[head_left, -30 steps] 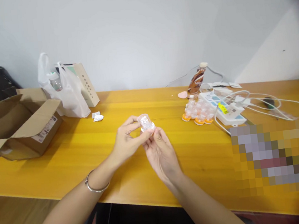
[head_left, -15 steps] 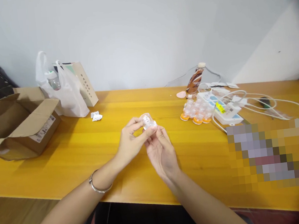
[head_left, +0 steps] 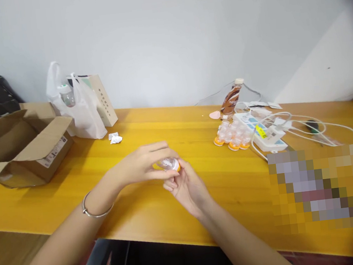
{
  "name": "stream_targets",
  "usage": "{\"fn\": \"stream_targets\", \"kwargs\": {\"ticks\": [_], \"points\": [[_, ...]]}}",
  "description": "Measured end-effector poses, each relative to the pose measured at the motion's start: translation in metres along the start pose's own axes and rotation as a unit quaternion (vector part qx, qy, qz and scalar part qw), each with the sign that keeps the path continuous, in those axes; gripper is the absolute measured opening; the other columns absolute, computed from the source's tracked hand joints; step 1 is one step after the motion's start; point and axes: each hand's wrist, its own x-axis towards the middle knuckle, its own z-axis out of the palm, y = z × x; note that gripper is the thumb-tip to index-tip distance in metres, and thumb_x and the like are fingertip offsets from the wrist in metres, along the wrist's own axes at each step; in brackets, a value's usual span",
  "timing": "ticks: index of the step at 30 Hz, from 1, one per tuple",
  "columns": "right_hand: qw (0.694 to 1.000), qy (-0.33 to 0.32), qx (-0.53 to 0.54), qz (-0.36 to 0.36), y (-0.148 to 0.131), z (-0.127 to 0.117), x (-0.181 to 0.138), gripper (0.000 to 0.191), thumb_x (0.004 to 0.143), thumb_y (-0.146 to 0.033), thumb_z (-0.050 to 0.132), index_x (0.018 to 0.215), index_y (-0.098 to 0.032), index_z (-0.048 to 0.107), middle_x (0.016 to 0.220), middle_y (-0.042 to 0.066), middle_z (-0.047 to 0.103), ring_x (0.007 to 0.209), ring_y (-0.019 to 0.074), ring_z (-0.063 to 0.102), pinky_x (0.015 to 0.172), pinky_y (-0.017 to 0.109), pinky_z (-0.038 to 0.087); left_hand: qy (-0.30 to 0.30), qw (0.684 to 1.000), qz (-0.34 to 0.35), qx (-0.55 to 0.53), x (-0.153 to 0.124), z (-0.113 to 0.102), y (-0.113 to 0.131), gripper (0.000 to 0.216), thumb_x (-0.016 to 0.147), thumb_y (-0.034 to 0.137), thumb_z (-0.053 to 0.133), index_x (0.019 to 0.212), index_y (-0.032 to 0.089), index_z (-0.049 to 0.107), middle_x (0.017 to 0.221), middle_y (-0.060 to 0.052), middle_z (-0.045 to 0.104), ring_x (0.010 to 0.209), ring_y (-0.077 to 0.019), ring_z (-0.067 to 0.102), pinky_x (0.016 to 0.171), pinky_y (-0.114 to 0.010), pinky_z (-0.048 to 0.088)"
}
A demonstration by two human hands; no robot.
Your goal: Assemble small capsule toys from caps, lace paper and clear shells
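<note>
A small clear plastic capsule with an orange base (head_left: 168, 164) is held between both hands above the yellow wooden table (head_left: 140, 204). My left hand (head_left: 142, 164), with a silver bangle on the wrist, curls over the capsule from the left and above. My right hand (head_left: 187, 186) pinches it from below, palm turned up. Much of the capsule is hidden by the fingers. A cluster of several similar clear capsules with orange bases (head_left: 232, 136) stands on the table to the right, beyond my hands.
An open cardboard box (head_left: 18, 144) lies at the far left, a white plastic bag (head_left: 78, 107) and paper bag behind it. Crumpled wrappers (head_left: 115, 138), a brown drink bottle (head_left: 231, 97), a white power strip (head_left: 264, 133) and looping white cables (head_left: 332, 129) sit at the back right.
Both hands have come down closer to the table with the capsule. My left hand has turned over on top of it, and the orange base now shows.
</note>
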Motion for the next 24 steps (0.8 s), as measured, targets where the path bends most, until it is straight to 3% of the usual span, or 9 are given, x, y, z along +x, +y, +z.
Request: {"fn": "stream_targets", "kwargs": {"ticks": [2, 6, 11, 17, 24], "points": [[1.0, 0.005, 0.0, -0.015, 0.005, 0.002, -0.003, 0.016, 0.08, -0.033, 0.051, 0.072, -0.02, 0.048, 0.059, -0.006, 0.045, 0.045, 0.0057, 0.03, 0.044, 0.019, 0.03, 0.003, 0.998, 0.029, 0.056, 0.002, 0.001, -0.003, 0.022, 0.077, 0.034, 0.055, 0.09, 0.018, 0.062, 0.067, -0.002, 0.056, 0.059, -0.0103, 0.05, 0.056, -0.02, 0.039], [0.996, 0.022, -0.002, -0.081, 0.011, 0.008, -0.007, 0.02, 0.08, -0.035, 0.053, 0.069, -0.021, 0.045, 0.065, -0.004, 0.045, 0.052, 0.0071, 0.036, 0.045, 0.019, 0.03, 0.116, 0.985, 0.076, 0.102, 0.003, 0.015, -0.007, 0.012, 0.073, 0.032, 0.059, 0.07, 0.02, 0.06, 0.05, 0.003, 0.051, 0.045, -0.0077, 0.045, 0.046, -0.02, 0.033], [0.985, 0.05, -0.028, -0.165, 0.012, 0.009, -0.009, 0.023, 0.08, -0.039, 0.051, 0.067, -0.021, 0.043, 0.068, -0.004, 0.045, 0.061, 0.0078, 0.043, 0.057, 0.02, 0.039, 0.217, 0.97, 0.043, 0.106, 0.007, 0.029, -0.003, 0.014, 0.067, 0.031, 0.062, 0.061, 0.02, 0.057, 0.049, 0.004, 0.056, 0.041, -0.0062, 0.045, 0.042, -0.019, 0.034], [0.975, 0.047, -0.065, -0.207, 0.012, 0.007, -0.01, 0.018, 0.081, -0.04, 0.049, 0.075, -0.023, 0.047, 0.076, -0.003, 0.053, 0.076, 0.0093, 0.05, 0.069, 0.022, 0.044, 0.263, 0.958, 0.046, 0.108, 0.014, 0.033, 0.009, 0.014, 0.065, 0.029, 0.062, 0.061, 0.018, 0.055, 0.045, 0.005, 0.053, 0.038, -0.0051, 0.041, 0.04, -0.017, 0.033], [0.967, 0.047, -0.088, -0.236, 0.014, 0.003, -0.011, 0.015, 0.083, -0.038, 0.047, 0.08, -0.023, 0.046, 0.079, -0.003, 0.052, 0.078, 0.0087, 0.051, 0.072, 0.023, 0.044, 0.267, 0.958, -0.022, 0.104, 0.016, 0.033, 0.023, 0.014, 0.066, 0.026, 0.059, 0.059, 0.016, 0.054, 0.044, 0.005, 0.051, 0.038, -0.0035, 0.038, 0.038, -0.015, 0.032]]}}
